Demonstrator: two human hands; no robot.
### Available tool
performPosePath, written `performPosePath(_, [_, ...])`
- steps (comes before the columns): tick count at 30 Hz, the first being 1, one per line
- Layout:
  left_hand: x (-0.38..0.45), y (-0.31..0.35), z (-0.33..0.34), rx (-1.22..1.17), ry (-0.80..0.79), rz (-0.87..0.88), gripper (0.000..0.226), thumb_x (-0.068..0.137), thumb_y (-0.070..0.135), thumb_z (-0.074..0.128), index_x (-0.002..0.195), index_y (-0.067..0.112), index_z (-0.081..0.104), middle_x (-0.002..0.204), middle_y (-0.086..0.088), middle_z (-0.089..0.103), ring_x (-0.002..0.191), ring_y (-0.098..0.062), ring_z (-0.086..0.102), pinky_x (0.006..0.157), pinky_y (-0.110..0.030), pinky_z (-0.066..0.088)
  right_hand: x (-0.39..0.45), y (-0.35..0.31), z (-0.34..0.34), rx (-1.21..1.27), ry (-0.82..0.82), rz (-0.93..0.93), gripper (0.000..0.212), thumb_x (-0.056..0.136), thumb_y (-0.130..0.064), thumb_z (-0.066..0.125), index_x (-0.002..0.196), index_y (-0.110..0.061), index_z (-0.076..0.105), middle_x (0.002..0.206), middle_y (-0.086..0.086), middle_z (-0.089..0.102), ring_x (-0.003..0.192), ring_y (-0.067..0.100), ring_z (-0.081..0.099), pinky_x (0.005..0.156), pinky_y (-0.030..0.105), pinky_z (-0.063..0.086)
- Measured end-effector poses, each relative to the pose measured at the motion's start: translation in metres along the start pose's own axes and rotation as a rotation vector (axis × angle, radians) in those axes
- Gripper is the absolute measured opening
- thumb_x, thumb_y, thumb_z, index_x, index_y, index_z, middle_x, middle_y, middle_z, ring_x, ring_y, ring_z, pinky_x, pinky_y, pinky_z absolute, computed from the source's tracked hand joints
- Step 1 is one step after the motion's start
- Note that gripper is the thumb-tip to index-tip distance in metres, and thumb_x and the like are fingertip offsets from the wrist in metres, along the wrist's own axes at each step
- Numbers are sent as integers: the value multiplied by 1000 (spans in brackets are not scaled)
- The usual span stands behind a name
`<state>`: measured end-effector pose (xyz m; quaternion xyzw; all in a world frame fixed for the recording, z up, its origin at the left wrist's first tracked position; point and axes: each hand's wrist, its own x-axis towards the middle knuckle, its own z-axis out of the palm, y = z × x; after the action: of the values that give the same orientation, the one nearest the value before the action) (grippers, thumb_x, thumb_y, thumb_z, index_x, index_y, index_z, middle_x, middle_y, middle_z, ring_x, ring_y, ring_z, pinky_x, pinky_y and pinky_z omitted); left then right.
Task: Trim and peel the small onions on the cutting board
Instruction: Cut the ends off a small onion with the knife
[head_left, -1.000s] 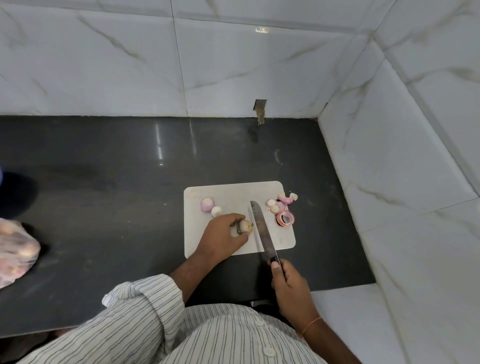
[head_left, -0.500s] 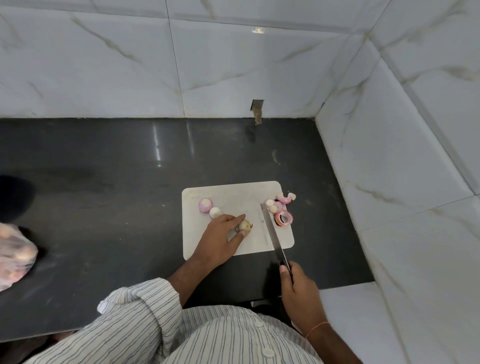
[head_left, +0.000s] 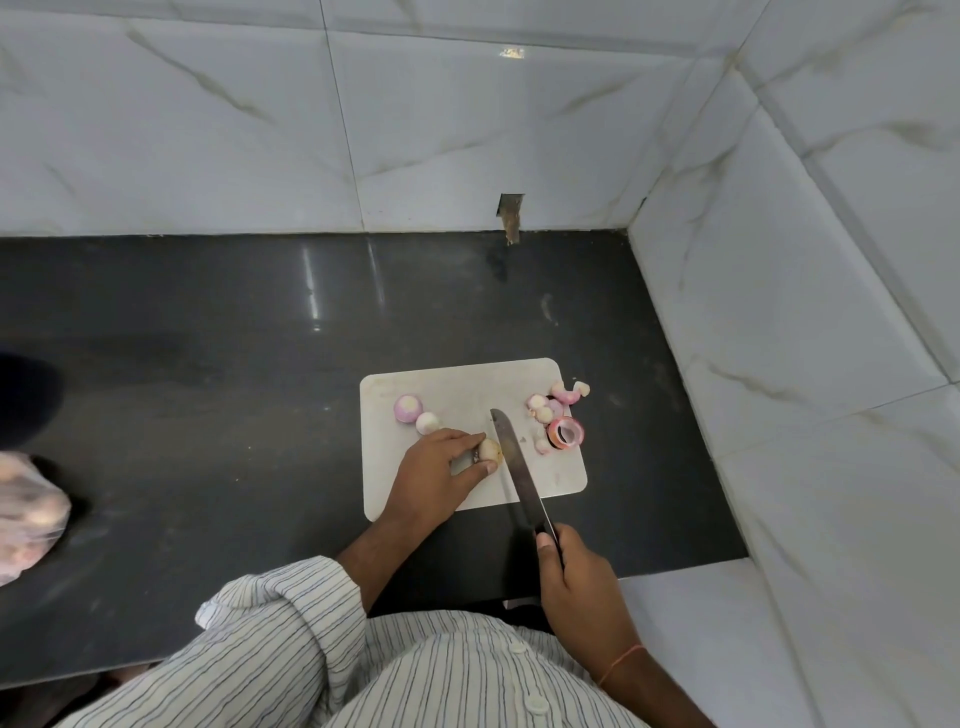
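Observation:
A white cutting board (head_left: 457, 382) lies on the dark counter. My left hand (head_left: 436, 475) pinches a small pale onion (head_left: 489, 450) against the board between thumb and fingers. My right hand (head_left: 576, 582) grips the handle of a long knife (head_left: 511, 462), whose blade lies right beside the onion's right side, tip pointing away. Two peeled onions, a pinkish one (head_left: 408, 407) and a white one (head_left: 427, 422), sit at the board's left. Trimmed ends and pink peels (head_left: 558, 421) are heaped at the board's right edge.
The dark counter (head_left: 208, 364) ends at white tiled walls behind and to the right. A clear bag of onions (head_left: 26, 514) sits at the far left. A striped sleeve and shirt fill the bottom of the view.
The knife swung right toward the peel pile half a second ago and has come back left against the onion. My left hand kept holding the onion in place.

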<state>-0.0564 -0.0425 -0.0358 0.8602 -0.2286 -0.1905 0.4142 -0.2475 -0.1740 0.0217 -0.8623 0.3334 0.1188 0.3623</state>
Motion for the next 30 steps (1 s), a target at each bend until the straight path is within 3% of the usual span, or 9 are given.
performPosePath(7, [2,1,-2,-21,-8,-9,46,93,44,80,135,25,75,129,11,73,110,1,62,92,-3,40,1,0,-1,-41,0,-11,30,111,-45,36,123,-27,57,88,-13,68,81,11,69,78,29,62])
performPosePath(11, [1,2,-2,-25,-11,-9,46,94,42,80,136,23,74,131,9,73,114,-3,63,97,-15,47,-1,0,-1,-57,-6,-14,33,111,-45,36,126,-26,58,91,-13,68,82,11,68,81,30,63])
performPosePath(18, [3,0,-2,-37,-19,-22,45,92,43,81,134,27,76,129,11,73,114,-3,65,100,-22,53,-1,-3,-2,-93,-1,-23,34,111,-45,34,126,-26,57,92,-13,68,81,11,68,81,29,63])
performPosePath(30, [5,2,-1,-35,-14,-57,47,91,44,83,133,27,76,127,10,74,112,-8,67,99,-29,57,-1,-8,-4,-135,0,-21,39,111,-46,33,137,-25,53,100,-13,68,82,10,67,79,16,56])
